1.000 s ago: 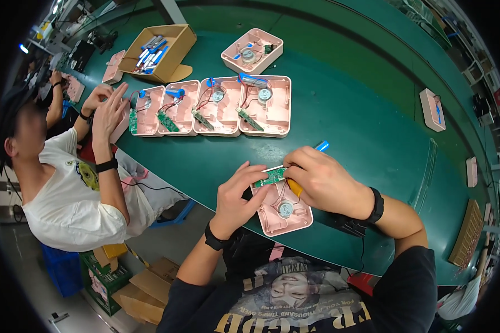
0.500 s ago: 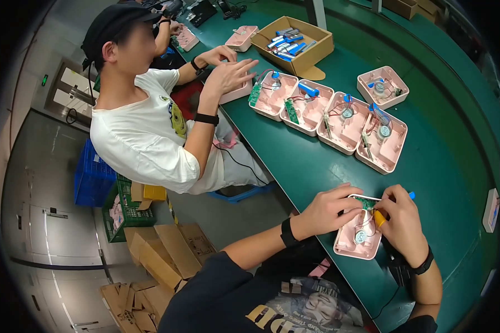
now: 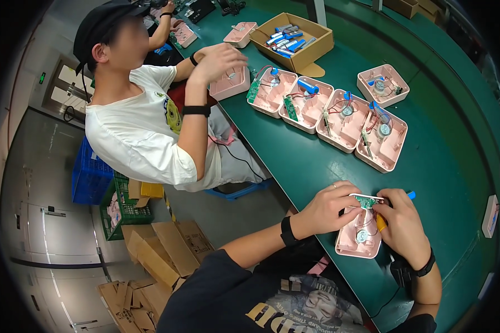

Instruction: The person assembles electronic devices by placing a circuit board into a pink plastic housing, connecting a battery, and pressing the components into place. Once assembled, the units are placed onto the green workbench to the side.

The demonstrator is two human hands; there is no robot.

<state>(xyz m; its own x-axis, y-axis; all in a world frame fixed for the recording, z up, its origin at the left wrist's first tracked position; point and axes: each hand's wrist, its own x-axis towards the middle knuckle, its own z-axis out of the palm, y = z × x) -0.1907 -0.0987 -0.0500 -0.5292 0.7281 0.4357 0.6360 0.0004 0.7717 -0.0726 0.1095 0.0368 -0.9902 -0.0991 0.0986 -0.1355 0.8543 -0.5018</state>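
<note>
A pink plastic housing (image 3: 347, 244) lies open on the near edge of the green table, with a round speaker (image 3: 362, 236) and thin red wires inside. At its far end is a green circuit board (image 3: 365, 203), tilted up against the wall. My left hand (image 3: 330, 208) pinches the left end of the board, thumb below and fingers above. My right hand (image 3: 403, 219), one finger covered by a yellow finger cot (image 3: 381, 222), has closed on the board's right end. A blue cylindrical battery (image 3: 411, 195) pokes out beyond my right fingers.
Several pink housings with boards, wires and blue batteries stand in a row (image 3: 328, 114); another housing (image 3: 383, 86) sits behind. A cardboard box (image 3: 291, 41) holds many batteries. At left, a co-worker (image 3: 144, 122) handles a pink housing (image 3: 229, 83). A black cable (image 3: 400, 272) lies by my right wrist.
The circuit board has tipped to show more of its green face, and my right fingers have shifted slightly along it. The co-worker's hands have drawn back left, uncovering their housing.
</note>
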